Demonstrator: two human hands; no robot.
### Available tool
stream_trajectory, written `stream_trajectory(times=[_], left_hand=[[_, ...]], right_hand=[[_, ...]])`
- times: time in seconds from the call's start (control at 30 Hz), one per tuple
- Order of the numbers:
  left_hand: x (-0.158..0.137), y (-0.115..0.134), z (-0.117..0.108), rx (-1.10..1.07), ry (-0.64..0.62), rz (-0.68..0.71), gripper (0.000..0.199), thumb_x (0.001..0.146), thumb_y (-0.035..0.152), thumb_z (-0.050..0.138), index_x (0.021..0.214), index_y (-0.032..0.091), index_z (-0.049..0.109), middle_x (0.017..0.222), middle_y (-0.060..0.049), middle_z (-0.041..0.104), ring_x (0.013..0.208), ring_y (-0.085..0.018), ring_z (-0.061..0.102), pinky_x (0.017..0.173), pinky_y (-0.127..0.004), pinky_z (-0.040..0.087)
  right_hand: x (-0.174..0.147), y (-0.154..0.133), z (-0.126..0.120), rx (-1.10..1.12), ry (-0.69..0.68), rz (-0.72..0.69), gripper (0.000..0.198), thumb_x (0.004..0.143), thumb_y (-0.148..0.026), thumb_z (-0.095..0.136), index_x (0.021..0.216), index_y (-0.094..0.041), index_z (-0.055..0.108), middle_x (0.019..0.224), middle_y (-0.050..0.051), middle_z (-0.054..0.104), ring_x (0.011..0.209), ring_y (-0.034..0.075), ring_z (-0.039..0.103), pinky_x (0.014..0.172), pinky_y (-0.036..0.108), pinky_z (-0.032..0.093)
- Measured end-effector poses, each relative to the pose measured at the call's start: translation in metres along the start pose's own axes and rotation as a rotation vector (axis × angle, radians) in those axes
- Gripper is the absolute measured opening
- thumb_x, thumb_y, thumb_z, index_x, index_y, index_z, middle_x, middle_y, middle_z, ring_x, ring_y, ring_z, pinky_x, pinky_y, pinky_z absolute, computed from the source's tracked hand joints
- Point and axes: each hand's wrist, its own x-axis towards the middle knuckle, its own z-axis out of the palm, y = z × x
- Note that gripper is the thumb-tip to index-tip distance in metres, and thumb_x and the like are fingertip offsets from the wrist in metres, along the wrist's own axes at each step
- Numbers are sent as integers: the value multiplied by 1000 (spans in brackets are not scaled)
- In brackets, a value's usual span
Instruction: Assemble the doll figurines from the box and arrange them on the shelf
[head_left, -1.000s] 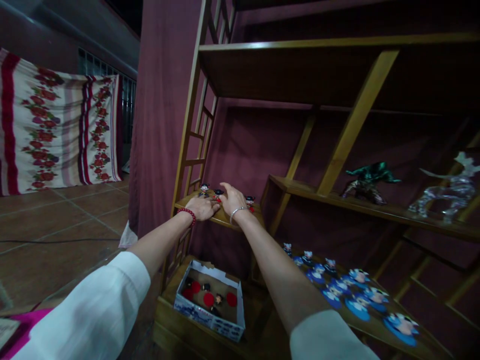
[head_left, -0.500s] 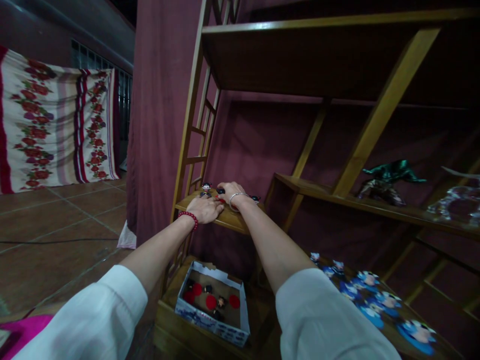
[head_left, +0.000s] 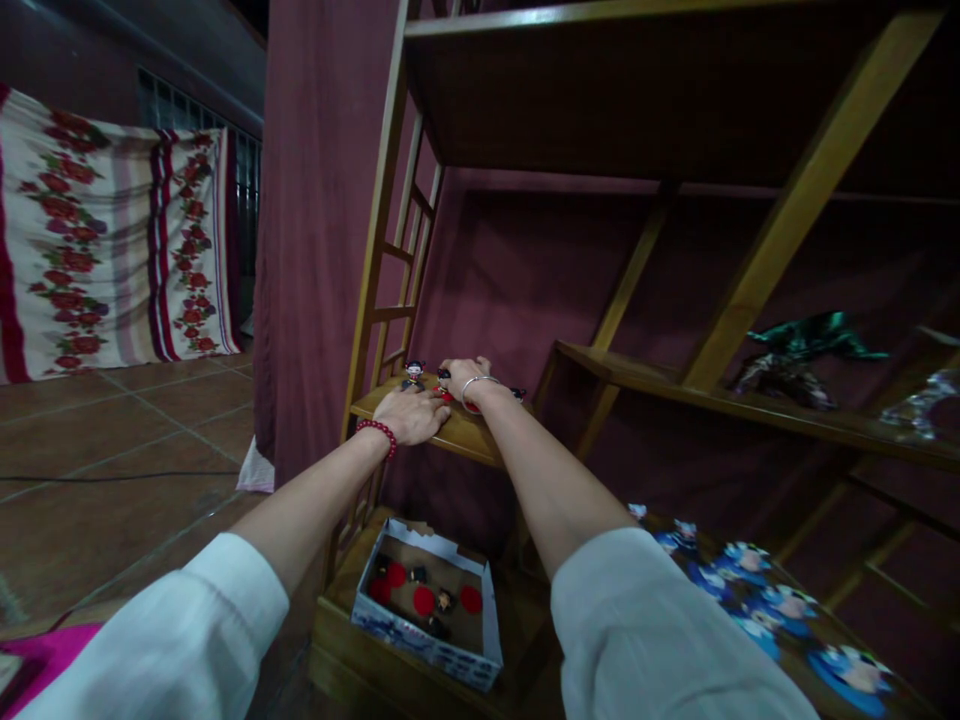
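Observation:
On the small wooden shelf (head_left: pixel 469 437), my right hand (head_left: pixel 469 374) is closed around a small doll figurine (head_left: pixel 444 376) with black hair and red at its base, mostly hidden by the fingers. My left hand (head_left: pixel 411 413) lies flat at the shelf's front edge, its fingers stretched toward that red base; whether they touch it I cannot tell. Just behind the left hand stands another doll figurine (head_left: pixel 413 374) with dark hair and a pale face. Part of a further dark-haired figurine (head_left: pixel 518 394) shows to the right of my right wrist.
Below, an open cardboard box (head_left: pixel 491 625) holds several small figurines and red discs. Blue-and-white figurines (head_left: pixel 787 602) line the lower right shelf. A green ornament (head_left: pixel 821 335) and a clear one (head_left: pixel 930 405) stand on the right shelf. Slatted wood (head_left: pixel 397 250) borders the left.
The view has shifted slightly, with the right-hand shelves sliding rightward. Both hands stay at the small shelf, and my right hand's fingers have moved a little over the figurine.

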Motion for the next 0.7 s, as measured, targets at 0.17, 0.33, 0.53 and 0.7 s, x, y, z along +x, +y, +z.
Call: stream_trajectory(times=[0.17, 0.33, 0.53, 0.7], left_hand=[[-1, 1, -2, -9, -5, -8, 46, 87, 39, 16, 112, 28, 53, 122, 1, 52, 108, -23, 45, 86, -39, 34], [-1, 1, -2, -4, -3, -19, 45, 87, 39, 17, 111, 28, 54, 123, 1, 51, 108, -23, 46, 86, -39, 34], [1, -1, 2, 5, 26, -13, 44, 87, 37, 18, 107, 28, 56, 121, 1, 53, 106, -23, 47, 86, -39, 35], [1, -1, 3, 2, 41, -13, 43, 87, 39, 20, 108, 28, 55, 121, 1, 53, 105, -23, 48, 84, -38, 37]], right_hand=[[0, -1, 0, -61, -12, -34, 29, 77, -28, 49, 105, -23, 57, 100, 8, 64, 98, 21, 56, 97, 45, 15], [-2, -2, -2, -70, -16, -50, 28, 78, -28, 48, 105, -23, 56, 100, 8, 64, 98, 21, 56, 97, 47, 15], [-4, 0, -2, -19, -20, -56, 33, 77, -28, 49, 110, -28, 52, 107, 4, 62, 102, 20, 53, 97, 45, 18], [-10, 3, -3, -29, 18, -74, 42, 74, -32, 54, 116, -30, 48, 110, 5, 60, 105, 22, 52, 95, 45, 23]])
